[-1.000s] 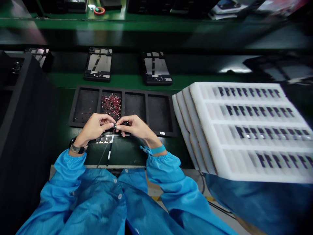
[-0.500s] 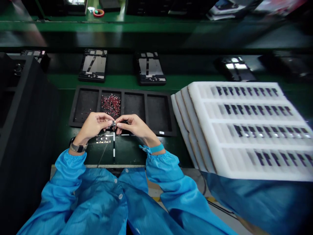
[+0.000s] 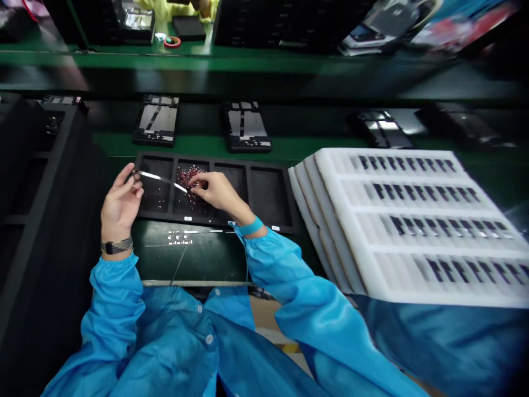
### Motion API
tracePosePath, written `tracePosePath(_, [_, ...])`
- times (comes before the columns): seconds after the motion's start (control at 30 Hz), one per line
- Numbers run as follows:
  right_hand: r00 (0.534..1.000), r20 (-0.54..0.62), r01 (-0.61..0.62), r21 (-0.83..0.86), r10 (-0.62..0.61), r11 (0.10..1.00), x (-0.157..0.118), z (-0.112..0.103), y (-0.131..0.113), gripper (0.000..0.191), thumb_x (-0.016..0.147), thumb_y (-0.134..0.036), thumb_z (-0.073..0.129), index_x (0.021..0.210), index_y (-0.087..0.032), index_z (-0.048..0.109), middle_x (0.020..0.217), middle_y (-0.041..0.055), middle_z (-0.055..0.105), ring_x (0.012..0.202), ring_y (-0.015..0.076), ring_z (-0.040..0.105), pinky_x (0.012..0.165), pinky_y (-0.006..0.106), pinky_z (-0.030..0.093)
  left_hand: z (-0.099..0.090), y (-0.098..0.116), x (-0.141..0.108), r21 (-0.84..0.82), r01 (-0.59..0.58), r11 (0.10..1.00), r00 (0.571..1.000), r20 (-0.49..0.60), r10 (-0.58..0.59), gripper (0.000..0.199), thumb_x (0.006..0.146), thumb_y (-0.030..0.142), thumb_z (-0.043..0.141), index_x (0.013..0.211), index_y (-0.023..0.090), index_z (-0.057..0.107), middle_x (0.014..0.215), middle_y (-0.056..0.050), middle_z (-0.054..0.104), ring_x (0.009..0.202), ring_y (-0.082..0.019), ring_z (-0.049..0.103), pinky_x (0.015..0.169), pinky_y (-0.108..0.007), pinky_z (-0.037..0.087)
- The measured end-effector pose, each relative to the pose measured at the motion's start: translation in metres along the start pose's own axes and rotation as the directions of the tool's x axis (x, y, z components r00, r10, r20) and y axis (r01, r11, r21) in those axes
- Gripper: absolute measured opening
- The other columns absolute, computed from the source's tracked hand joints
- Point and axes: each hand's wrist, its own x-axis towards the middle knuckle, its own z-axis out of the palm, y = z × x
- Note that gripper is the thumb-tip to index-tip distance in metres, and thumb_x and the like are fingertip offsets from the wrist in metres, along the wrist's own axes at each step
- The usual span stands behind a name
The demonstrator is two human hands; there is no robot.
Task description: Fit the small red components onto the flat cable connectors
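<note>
My left hand (image 3: 120,205) is raised over the left end of a black four-compartment tray (image 3: 210,216), its fingers curled apart. Slim metal tweezers (image 3: 159,178) run from those fingertips to my right hand (image 3: 217,191). My right hand pinches near the tweezers' end, just over a heap of tiny red parts (image 3: 188,181) in the second compartment. I cannot tell whether my left hand grips the tweezers. A small circuit strip (image 3: 180,238) lies on the dark green mat (image 3: 198,259) below the tray, touched by neither hand.
A stack of white foam trays (image 3: 372,220) holding rows of dark parts fills the right side. A black rack (image 3: 49,182) stands at the left. Black-framed device housings (image 3: 157,120) sit on the green belt beyond. A co-worker's yellow sleeve (image 3: 177,4) shows at the far top.
My hands have parted: the left moved out to the left and the right moved up over the red heap. The strip no longer hangs from my hands, and the tweezers now show between them.
</note>
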Motion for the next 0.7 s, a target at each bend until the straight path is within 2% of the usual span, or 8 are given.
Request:
tracePosePath(0.1, [0.994,0.102,-0.028,-0.169,0.045,0.985,0.028,0.013,-0.011,0.011,0.087,-0.019,0.081,0.097,-0.02,0.08,0.086,0.0053,0.076,0.082,0.0229,0.067,0.078,0.033,0.046,-0.009,0.005,0.004,-0.066,-0.023,0.998,0.999,-0.046,0.02,0.026,0.087,0.007,0.074,0.106,0.023,0.078,0.088,-0.001,0.069,0.075,-0.007,0.065,0.07,-0.018,0.053])
tracePosePath(0.2, [0.991,0.104,-0.052,-0.253,0.081,0.966,0.04,0.026,-0.016,0.004,0.089,-0.02,0.08,0.092,-0.019,0.078,0.091,0.0089,0.077,0.088,0.0257,0.068,0.079,0.035,0.048,-0.01,0.003,0.005,-0.083,-0.024,0.996,0.998,-0.061,0.019,0.022,0.088,0.007,0.071,0.103,0.022,0.077,0.088,-0.002,0.069,0.076,-0.009,0.065,0.07,-0.018,0.054])
tracePosePath(0.3, [0.993,0.086,-0.059,-0.243,0.082,0.968,0.04,0.029,-0.015,0.004,0.088,-0.016,0.076,0.085,-0.019,0.076,0.094,0.01,0.079,0.092,0.0266,0.07,0.083,0.036,0.049,-0.011,-0.001,0.006,-0.074,-0.007,0.997,0.997,-0.077,0.001,0.021,0.086,0.007,0.072,0.1,0.023,0.077,0.089,-0.002,0.07,0.077,-0.01,0.066,0.071,-0.019,0.055])
tracePosePath(0.43, [1.0,-0.001,-0.028,-0.016,0.028,0.999,0.032,0.017,-0.007,0.007,0.086,-0.02,0.076,0.08,-0.019,0.073,0.092,0.0082,0.078,0.09,0.0247,0.071,0.085,0.036,0.051,-0.016,-0.007,0.008,-0.038,-0.028,0.999,0.999,-0.046,0.026,0.023,0.083,0.011,0.078,0.102,0.024,0.077,0.09,0.0,0.071,0.079,-0.009,0.068,0.074,-0.02,0.056])
tracePosePath(0.5, [0.998,-0.044,-0.033,0.131,0.039,0.991,0.026,0.009,-0.003,0.009,0.086,-0.024,0.075,0.08,-0.019,0.071,0.086,0.007,0.077,0.085,0.0229,0.071,0.083,0.035,0.052,-0.017,-0.009,0.008,-0.04,-0.049,0.998,0.998,-0.041,0.048,0.023,0.082,0.011,0.079,0.102,0.024,0.077,0.09,-0.001,0.072,0.079,-0.011,0.068,0.073,-0.021,0.056])
tracePosePath(0.63, [0.995,-0.051,-0.063,0.385,0.09,0.921,0.011,0.002,-0.002,0.012,0.08,-0.024,0.076,0.085,-0.019,0.066,0.067,0.0018,0.072,0.07,0.0186,0.07,0.074,0.03,0.05,-0.012,-0.012,0.007,-0.079,-0.042,0.996,0.998,-0.049,0.038,0.022,0.081,0.008,0.078,0.098,0.021,0.077,0.09,-0.003,0.072,0.078,-0.012,0.068,0.07,-0.021,0.055])
tracePosePath(0.7, [0.994,-0.018,-0.087,0.475,0.108,0.875,0.002,0.001,-0.004,0.013,0.077,-0.027,0.076,0.084,-0.018,0.068,0.066,0.0024,0.074,0.06,0.0151,0.064,0.064,0.027,0.046,-0.008,-0.011,0.006,-0.096,-0.03,0.995,0.998,-0.062,0.024,0.021,0.081,0.005,0.077,0.097,0.02,0.077,0.088,-0.003,0.072,0.077,-0.011,0.067,0.069,-0.02,0.054])
